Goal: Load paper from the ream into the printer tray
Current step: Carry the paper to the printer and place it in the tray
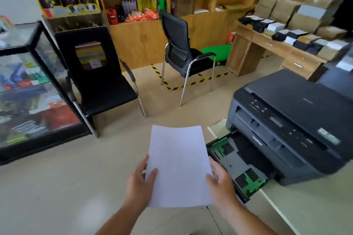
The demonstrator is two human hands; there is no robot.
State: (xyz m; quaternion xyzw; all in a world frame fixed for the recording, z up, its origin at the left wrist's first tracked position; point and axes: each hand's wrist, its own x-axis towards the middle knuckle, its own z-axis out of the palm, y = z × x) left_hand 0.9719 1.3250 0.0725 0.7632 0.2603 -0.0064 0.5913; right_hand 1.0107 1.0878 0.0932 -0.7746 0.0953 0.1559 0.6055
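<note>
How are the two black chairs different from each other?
The left chair has a flat, solid-looking back, while the right chair has a curved mesh back. The left chair has a colourful box on its seat; the right chair's seat is bare. They face different ways. Both are black with shiny metal legs.

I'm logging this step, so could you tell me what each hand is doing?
Left hand: closed on the paper.
Right hand: closed on the same paper.
</note>
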